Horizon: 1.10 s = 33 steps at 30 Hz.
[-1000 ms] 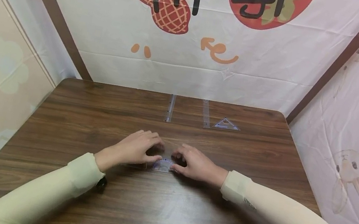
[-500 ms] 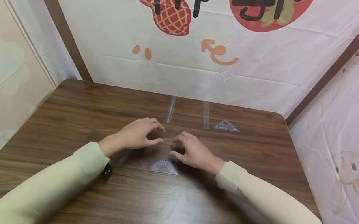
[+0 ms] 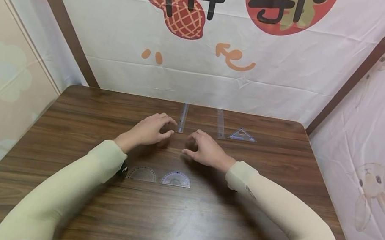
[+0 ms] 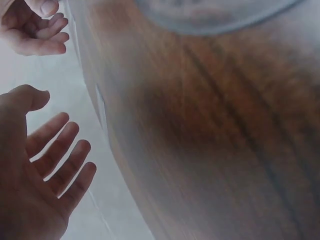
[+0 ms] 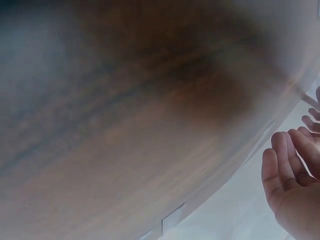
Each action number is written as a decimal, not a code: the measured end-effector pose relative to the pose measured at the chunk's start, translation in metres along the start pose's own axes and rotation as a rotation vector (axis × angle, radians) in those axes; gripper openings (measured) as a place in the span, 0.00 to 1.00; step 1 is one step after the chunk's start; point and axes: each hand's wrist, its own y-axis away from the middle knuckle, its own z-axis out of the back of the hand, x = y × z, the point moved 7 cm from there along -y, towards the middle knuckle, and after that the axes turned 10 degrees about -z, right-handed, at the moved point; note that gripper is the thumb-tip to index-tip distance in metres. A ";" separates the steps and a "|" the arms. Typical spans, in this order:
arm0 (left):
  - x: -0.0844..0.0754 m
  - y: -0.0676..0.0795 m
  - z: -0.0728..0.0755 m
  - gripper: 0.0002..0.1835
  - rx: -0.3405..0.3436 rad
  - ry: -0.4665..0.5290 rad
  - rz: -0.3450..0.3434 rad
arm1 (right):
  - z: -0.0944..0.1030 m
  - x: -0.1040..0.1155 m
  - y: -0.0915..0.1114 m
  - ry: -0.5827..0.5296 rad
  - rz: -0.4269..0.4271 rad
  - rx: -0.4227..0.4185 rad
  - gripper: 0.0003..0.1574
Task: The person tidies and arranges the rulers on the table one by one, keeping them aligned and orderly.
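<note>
Two clear half-round protractors lie side by side on the brown wooden table: a faint, dark-marked protractor (image 3: 142, 174) on the left and a blue-marked protractor (image 3: 176, 179) beside it. Beyond them my left hand (image 3: 152, 129) hovers with loosely bent, spread fingers, its tips near the lower end of the left clear ruler (image 3: 182, 119). To its right, my right hand (image 3: 206, 150) is also raised, fingers relaxed and holding nothing. In the left wrist view, the spread fingers (image 4: 62, 157) of the left hand are bare, and a curved clear protractor edge (image 4: 210, 27) shows at the top.
Another clear ruler (image 3: 221, 125) lies at the far edge, right of the first. Next to it is a blue-marked set square (image 3: 242, 135). A white printed cloth (image 3: 183, 84) hangs behind the table (image 3: 173, 228), with more cloth on both sides.
Both hands have left the blue-marked protractor and moved forward toward the rulers. The two protractors, covered by the hands before, now show fully on the table.
</note>
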 end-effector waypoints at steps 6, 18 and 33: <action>0.011 -0.008 0.001 0.23 0.001 0.025 0.049 | -0.001 -0.005 -0.010 0.001 -0.060 0.004 0.35; 0.030 -0.031 -0.006 0.21 0.012 0.035 0.093 | -0.001 -0.011 -0.030 -0.021 -0.090 0.005 0.29; 0.051 -0.059 -0.016 0.22 0.013 0.079 0.157 | -0.004 -0.014 -0.049 0.065 -0.076 0.005 0.33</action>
